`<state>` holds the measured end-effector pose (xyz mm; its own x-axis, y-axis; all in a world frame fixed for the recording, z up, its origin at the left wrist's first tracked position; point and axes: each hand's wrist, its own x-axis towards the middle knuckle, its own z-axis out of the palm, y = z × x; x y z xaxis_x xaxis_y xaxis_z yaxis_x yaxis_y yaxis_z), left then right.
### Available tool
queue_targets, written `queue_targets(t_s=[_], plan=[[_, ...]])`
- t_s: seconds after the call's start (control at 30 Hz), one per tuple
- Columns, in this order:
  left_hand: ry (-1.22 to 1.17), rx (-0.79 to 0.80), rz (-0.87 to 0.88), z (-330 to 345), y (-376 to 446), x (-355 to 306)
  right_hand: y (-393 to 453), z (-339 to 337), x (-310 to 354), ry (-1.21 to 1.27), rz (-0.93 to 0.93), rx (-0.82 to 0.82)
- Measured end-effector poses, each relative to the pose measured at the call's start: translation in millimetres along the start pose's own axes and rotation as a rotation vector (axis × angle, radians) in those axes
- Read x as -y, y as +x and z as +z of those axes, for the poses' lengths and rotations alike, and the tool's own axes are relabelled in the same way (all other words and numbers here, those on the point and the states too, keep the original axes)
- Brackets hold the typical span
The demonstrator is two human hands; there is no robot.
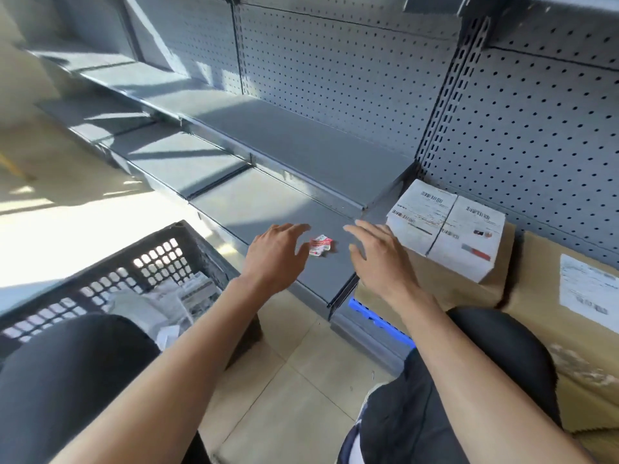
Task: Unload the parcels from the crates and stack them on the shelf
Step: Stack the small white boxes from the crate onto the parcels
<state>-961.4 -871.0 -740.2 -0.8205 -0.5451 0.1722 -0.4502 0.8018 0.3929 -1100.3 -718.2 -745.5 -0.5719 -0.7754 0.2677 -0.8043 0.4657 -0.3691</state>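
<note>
Fingers (298,229) of both hands spread, holding nothing, over smooth grey metal shelf (268,209), crumpled wrapper (320,245) between

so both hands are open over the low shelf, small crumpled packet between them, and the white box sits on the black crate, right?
Not quite. In the head view the white box sits on a brown carton, not the black crate. The rest holds: left hand, right hand, packet.

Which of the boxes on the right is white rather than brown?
The small white cardboard box with barcode labels, sitting on top of a brown cardboard carton beside the right hand. The others are plain brown and larger.
</note>
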Motion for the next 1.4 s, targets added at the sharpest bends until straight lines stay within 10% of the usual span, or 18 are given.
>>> queue_targets(t_s=[0.5,1.4], plan=[[-0.097,-0.096,-0.519,-38,-125,178,26,131,184,0.229,-0.15,0.491],[-0.237,0.156,-0.919,95,-110,320,93,355,211,-0.157,-0.079,1.063]])
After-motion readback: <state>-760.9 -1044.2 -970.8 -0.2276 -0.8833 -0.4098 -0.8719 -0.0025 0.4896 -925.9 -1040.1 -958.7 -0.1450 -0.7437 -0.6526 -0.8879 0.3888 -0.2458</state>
